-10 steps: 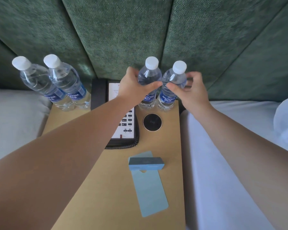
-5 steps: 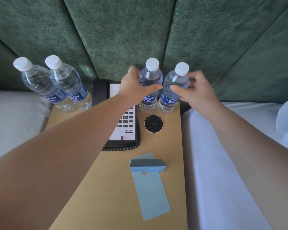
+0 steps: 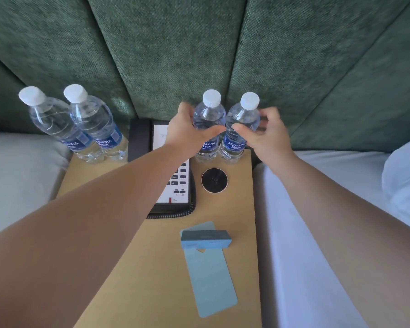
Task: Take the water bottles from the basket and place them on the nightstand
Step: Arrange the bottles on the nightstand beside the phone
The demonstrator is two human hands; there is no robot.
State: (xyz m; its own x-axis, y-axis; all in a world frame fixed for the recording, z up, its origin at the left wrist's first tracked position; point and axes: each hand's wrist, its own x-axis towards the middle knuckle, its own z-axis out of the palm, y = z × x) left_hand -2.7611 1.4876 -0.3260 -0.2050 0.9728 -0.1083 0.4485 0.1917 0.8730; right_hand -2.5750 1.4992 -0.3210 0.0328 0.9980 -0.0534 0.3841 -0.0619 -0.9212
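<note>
Four water bottles stood upright on the nightstand (image 3: 223,268), and the telephone (image 3: 173,183) at its back served to place them all. To the left of the telephone, at the nightstand's back left corner, stood the far-left bottle (image 3: 55,124) and its neighbour (image 3: 97,126), touching each other and free of either hand. To the right of the telephone, behind the round charging pad (image 3: 214,180), stood the third bottle (image 3: 208,129) and the fourth bottle (image 3: 240,131), side by side and apparently touching. The left hand (image 3: 187,131) was wrapped around the shoulder of the third bottle, thumb across its front, clamped on it. The right hand (image 3: 265,136) curled about the fourth bottle with thumb at the front and fingers (image 3: 264,119) behind, but whether it truly gripped or had loosened could not be told. Both bases appeared to rest on the wood. No basket was in view, so whether more bottles remained could not be seen. Judged from this, placing was nearly finished: only letting go of the last pair seemed left. A blue card (image 3: 208,273) and small block (image 3: 205,239) lay in front of the telephone.
</note>
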